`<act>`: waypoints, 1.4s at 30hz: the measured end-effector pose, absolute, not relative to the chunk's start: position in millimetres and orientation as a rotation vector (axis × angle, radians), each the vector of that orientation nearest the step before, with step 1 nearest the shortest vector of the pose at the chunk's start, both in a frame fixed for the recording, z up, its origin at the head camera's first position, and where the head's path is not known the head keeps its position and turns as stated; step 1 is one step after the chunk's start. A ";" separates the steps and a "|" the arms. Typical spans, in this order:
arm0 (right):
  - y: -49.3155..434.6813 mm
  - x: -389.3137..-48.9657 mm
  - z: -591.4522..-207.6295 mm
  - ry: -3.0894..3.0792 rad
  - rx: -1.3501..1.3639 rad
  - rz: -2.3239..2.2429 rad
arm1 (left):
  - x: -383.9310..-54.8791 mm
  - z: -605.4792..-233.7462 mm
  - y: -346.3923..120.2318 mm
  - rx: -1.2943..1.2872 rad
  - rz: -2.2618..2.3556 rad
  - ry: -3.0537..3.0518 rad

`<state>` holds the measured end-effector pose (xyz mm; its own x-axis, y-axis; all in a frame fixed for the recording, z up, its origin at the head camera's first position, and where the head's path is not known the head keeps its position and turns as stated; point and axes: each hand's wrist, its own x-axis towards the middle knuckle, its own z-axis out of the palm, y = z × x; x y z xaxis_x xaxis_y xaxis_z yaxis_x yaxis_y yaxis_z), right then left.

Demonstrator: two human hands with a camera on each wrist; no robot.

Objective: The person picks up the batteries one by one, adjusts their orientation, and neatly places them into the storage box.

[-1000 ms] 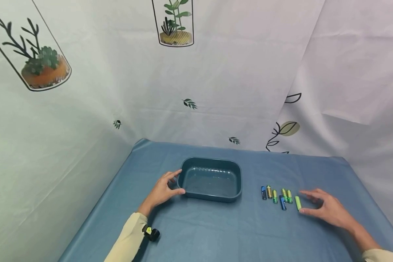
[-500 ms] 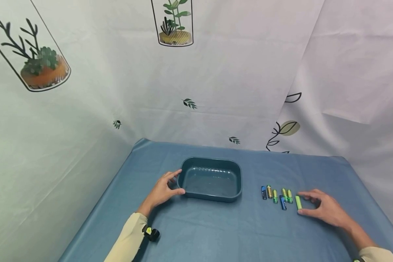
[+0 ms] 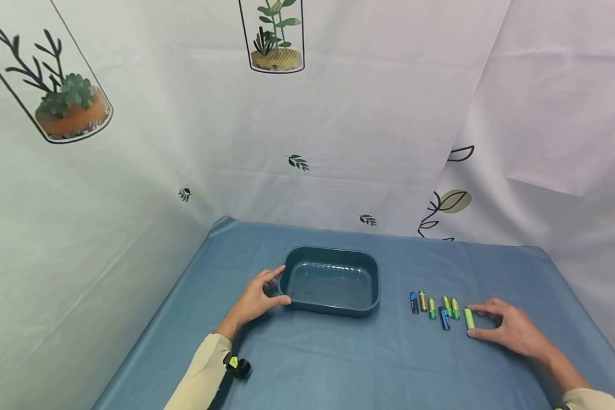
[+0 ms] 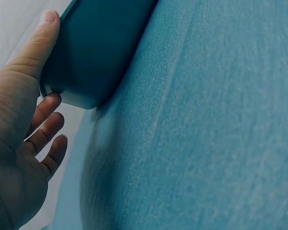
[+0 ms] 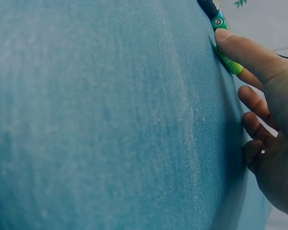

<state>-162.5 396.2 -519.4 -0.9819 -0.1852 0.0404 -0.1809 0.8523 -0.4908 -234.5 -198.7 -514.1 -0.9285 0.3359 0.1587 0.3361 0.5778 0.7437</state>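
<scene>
1. While the left hand [image 3: 253,299] grips the left end of the tray [image 3: 333,285], its thumb lies at the near corner and its index finger towards the far one; lower fingers are bent, apart from the tray.
2. The right hand [image 3: 512,327] pinches the lime battery [image 3: 469,319] end to end — thumb at the near end, index finger at the far end. Its other fingers curl loosely, off the battery.
3. The lime battery lies on the cloth [image 3: 338,364], well to the right of the tray, rightmost of its group.
4. Just left of it are two green batteries [image 3: 455,308] side by side, with a blue battery [image 3: 444,318] near their close ends.
5. Further left lie another green battery [image 3: 432,308], a gold one [image 3: 423,301] and a dark blue one [image 3: 414,302].
6. Behind the cloth hangs a pale curtain [image 3: 364,131] printed with plants — a black device [image 3: 238,366] sits on the left wrist.
</scene>
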 end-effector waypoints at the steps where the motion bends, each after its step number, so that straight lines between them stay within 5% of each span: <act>1: 396.6 -162.3 -519.3 3.015 -0.294 -0.796 | -234.5 -513.6 -198.5 -0.593 -1.317 -2.794; 42: 364.5 -176.4 -482.6 3.257 -0.336 -0.873 | -233.2 -514.6 -198.3 -0.574 -1.373 -2.770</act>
